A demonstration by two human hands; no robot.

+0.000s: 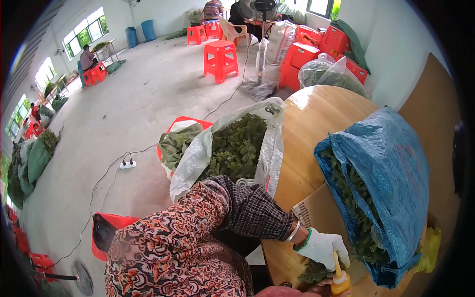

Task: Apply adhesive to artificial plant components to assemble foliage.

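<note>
My left hand [322,251], in a white knit glove with a green cuff, has its fingers curled together over the round wooden table; what they hold is hidden. A green needle sprig [313,272] shows just below the glove. My right hand [320,288] is at the lower edge, mostly cut off, its bare fingers around a yellow squeeze bottle [341,284]. The bottle stands upright, and its long thin nozzle points up close to the glove's fingers. Under the hands is a piece of brown cardboard [321,214] on the table.
A blue woven bag [386,173] of greenery lies on the table at the right. To the left, a white bag [272,143] holds more green sprigs. The wooden table [316,114] reaches away from me. Red stools [220,60], a stand fan [262,44] and a floor cable [106,185] are beyond.
</note>
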